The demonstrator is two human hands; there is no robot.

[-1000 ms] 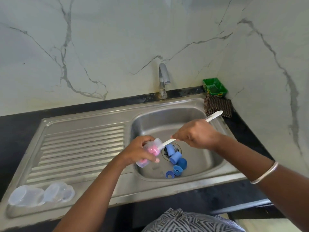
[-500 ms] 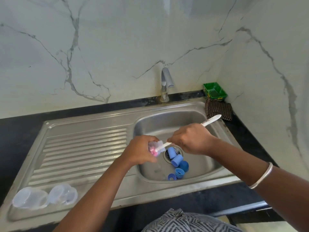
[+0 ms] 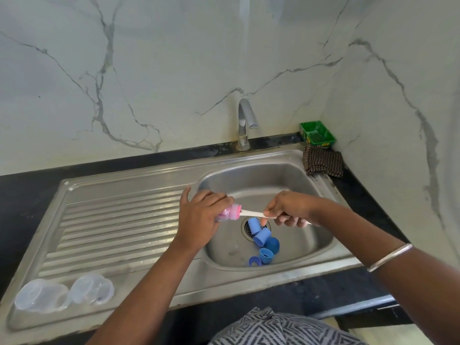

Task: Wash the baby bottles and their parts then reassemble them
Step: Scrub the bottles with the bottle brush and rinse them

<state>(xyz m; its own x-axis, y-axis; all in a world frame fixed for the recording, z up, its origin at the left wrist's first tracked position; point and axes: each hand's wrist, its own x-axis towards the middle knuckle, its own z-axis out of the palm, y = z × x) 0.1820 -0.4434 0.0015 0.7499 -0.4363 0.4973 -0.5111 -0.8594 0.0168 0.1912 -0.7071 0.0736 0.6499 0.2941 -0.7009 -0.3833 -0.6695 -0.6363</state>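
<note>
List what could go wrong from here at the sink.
1. The blue parts lie loose around the open drain; a small one could block it.
2. The left hand grips the bottle over the basin; wet, it might slip while the right hand works the brush.
</note>
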